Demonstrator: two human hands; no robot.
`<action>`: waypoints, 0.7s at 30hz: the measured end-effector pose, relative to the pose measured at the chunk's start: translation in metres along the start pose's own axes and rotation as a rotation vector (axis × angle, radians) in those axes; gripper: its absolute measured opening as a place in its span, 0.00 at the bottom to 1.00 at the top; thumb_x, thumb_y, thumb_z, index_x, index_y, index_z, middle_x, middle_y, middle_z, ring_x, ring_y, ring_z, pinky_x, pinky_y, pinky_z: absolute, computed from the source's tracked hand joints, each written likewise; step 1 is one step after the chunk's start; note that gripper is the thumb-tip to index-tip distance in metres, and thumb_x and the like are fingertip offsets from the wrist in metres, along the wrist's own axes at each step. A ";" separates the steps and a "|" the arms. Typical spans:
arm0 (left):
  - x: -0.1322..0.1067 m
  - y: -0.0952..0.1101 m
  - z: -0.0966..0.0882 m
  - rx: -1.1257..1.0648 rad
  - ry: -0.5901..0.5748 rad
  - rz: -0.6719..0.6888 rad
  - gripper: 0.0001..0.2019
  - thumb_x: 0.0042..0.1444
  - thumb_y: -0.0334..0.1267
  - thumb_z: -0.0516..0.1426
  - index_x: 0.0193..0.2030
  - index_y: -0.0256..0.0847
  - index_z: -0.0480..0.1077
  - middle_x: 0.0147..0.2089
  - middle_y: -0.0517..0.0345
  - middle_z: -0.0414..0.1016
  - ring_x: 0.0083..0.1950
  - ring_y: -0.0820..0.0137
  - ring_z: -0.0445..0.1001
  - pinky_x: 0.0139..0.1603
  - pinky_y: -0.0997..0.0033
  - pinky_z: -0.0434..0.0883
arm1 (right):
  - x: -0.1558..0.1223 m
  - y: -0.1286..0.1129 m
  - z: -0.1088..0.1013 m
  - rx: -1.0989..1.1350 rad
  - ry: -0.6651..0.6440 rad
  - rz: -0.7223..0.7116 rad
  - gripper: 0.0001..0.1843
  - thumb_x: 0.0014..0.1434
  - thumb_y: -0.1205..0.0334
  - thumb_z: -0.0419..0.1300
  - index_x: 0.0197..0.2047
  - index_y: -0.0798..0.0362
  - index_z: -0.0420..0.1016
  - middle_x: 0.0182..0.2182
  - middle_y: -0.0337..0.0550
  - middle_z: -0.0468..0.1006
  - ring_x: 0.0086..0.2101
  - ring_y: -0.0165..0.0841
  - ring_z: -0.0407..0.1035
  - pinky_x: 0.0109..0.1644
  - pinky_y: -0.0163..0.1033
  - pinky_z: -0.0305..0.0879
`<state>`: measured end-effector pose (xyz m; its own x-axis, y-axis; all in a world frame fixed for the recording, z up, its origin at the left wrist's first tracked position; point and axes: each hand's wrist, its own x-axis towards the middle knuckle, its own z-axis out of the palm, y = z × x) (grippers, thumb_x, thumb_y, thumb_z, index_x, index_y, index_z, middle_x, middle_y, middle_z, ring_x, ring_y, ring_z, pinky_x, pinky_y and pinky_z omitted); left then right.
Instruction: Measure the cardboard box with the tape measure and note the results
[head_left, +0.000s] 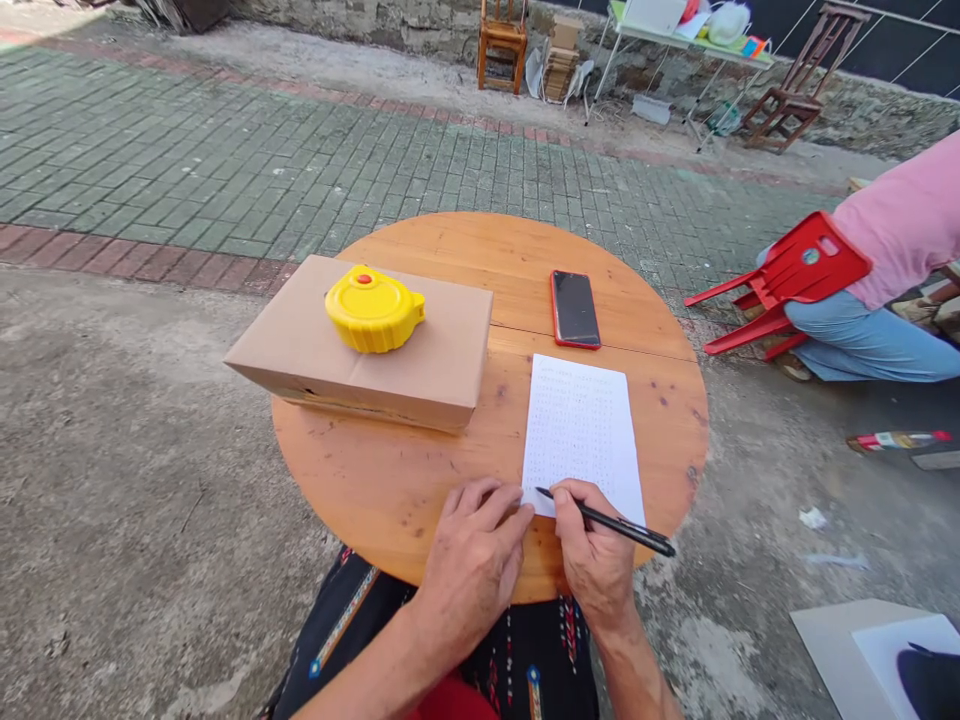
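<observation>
1. Head view: beside the near-left corner of the sheet (577,430), the left hand (474,535) lies loosely open; the right hand (596,560) grips a black pen (630,530), tip at that corner.
2. The sheet lies on the round surface (360,475); the step looks like writing, and the next stroke seems to call for steady paper.
3. Left of the sheet, a box (454,325) bears a yellow case (375,310); just beyond the sheet, a phone (576,308).
4. Farther right of the sheet, a person (907,215); well beyond it, brick paving (187,150) and a wooden chair (502,45).
</observation>
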<state>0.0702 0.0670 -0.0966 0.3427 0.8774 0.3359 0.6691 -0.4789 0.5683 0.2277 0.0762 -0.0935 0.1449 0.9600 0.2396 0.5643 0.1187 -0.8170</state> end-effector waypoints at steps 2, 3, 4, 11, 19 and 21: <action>0.000 0.000 0.000 0.001 -0.002 -0.003 0.15 0.59 0.24 0.54 0.49 0.41 0.74 0.51 0.52 0.77 0.51 0.59 0.67 0.50 0.56 0.70 | 0.000 0.000 0.000 0.000 0.000 0.000 0.11 0.66 0.60 0.55 0.33 0.51 0.74 0.23 0.35 0.72 0.23 0.28 0.64 0.28 0.32 0.63; 0.000 0.000 0.000 0.001 -0.001 -0.005 0.15 0.59 0.24 0.55 0.49 0.41 0.74 0.51 0.52 0.77 0.51 0.59 0.67 0.50 0.56 0.70 | 0.001 0.000 0.000 -0.001 -0.001 -0.001 0.11 0.66 0.60 0.55 0.33 0.51 0.74 0.23 0.35 0.72 0.23 0.28 0.64 0.27 0.32 0.62; -0.001 0.000 0.000 0.000 -0.001 -0.006 0.15 0.59 0.24 0.55 0.49 0.41 0.74 0.51 0.53 0.77 0.51 0.59 0.67 0.50 0.56 0.70 | 0.000 0.000 0.000 -0.001 -0.001 -0.003 0.11 0.66 0.60 0.55 0.33 0.51 0.74 0.23 0.35 0.72 0.23 0.28 0.64 0.27 0.32 0.63; -0.002 0.000 0.001 -0.002 -0.012 -0.010 0.15 0.58 0.24 0.55 0.50 0.42 0.73 0.52 0.53 0.76 0.52 0.59 0.67 0.51 0.56 0.69 | -0.001 0.002 0.000 -0.031 -0.014 -0.022 0.10 0.67 0.61 0.54 0.34 0.51 0.74 0.25 0.35 0.74 0.25 0.28 0.67 0.30 0.32 0.65; -0.002 0.000 0.001 -0.004 -0.023 -0.014 0.15 0.59 0.24 0.56 0.50 0.42 0.73 0.52 0.53 0.76 0.52 0.59 0.67 0.52 0.56 0.68 | -0.001 0.002 0.000 -0.047 -0.001 -0.035 0.10 0.67 0.62 0.55 0.34 0.51 0.74 0.26 0.35 0.75 0.27 0.28 0.68 0.32 0.31 0.66; -0.001 0.001 0.000 -0.004 -0.016 -0.011 0.15 0.59 0.24 0.56 0.50 0.42 0.73 0.52 0.54 0.76 0.52 0.59 0.67 0.52 0.56 0.68 | -0.002 0.002 0.000 -0.046 0.006 -0.030 0.10 0.67 0.62 0.55 0.34 0.51 0.74 0.26 0.35 0.75 0.26 0.28 0.68 0.32 0.31 0.65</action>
<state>0.0704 0.0657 -0.0967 0.3462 0.8827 0.3177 0.6699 -0.4697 0.5751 0.2281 0.0750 -0.0956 0.1322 0.9547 0.2665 0.6052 0.1352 -0.7845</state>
